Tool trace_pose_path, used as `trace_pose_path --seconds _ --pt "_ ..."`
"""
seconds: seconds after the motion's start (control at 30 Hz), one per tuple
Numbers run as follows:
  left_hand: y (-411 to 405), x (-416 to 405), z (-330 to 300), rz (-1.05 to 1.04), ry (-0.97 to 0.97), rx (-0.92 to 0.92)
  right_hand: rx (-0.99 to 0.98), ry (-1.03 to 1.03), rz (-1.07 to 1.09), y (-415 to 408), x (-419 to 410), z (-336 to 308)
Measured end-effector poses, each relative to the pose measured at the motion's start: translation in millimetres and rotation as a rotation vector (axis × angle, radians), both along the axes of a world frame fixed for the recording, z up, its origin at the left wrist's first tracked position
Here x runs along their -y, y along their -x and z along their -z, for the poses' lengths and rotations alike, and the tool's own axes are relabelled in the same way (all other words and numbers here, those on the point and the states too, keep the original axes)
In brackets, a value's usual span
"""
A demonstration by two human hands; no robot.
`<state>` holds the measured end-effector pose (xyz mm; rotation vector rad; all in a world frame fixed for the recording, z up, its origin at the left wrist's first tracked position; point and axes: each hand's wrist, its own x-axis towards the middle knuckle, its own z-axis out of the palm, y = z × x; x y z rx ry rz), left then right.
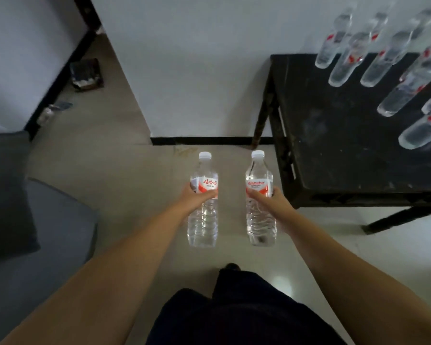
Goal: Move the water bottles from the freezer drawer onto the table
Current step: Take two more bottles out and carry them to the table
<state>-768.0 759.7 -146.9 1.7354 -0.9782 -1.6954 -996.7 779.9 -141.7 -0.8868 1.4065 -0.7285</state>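
Observation:
My left hand [197,196] grips a clear water bottle [203,220] with a red and white label and a white cap, held upright over the floor. A second, matching water bottle [260,217] stands upright in my right hand [271,199], just left of the black table [346,145]. Both bottles hang in the air in front of me, side by side and apart. Several more bottles [393,63] stand on the table's far right part. The freezer drawer is not in view.
A white wall with a black skirting strip [209,140] runs ahead. A grey sofa with a dark cushion [23,207] fills the left. Small clutter [86,74] lies on the floor at the far left. My dark trousers and a shoe [232,267] show below.

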Motion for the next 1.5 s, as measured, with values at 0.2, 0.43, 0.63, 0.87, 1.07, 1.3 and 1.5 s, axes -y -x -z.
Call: trace_pose_path --seconds 0.2,0.43,0.63,0.87,1.07,1.3,1.5 --pt "42.7 90.6 -3.6 0.135 -0.007 -0.062 -0.012 -0.028 0.207 36.6 65.2 -5.3" --pt "91.6 196.5 3.5 0.419 -0.055 -0.040 -0.052 -0.089 0.469 67.8 123.6 8.6" --pt "134.5 316.3 -18.0 0.694 0.007 0.008 -0.034 -0.105 0.850 83.4 188.5 2.4" --pt "217.8 393.8 -41.0 0.884 0.127 -0.011 -0.050 -0.005 1.137 100.7 225.2 -18.7" --pt "302.4 406.8 -54.5 1.009 0.158 -0.034 -0.120 0.055 1.346 151.4 236.2 -24.3" --pt "411.6 426.7 -60.2 1.028 0.238 -0.065 -0.209 0.126 1.430 241.7 246.8 -28.6" --pt "464.1 422.4 -47.2 1.000 0.308 -0.088 -0.232 0.105 1.431 282.3 258.6 -19.0"
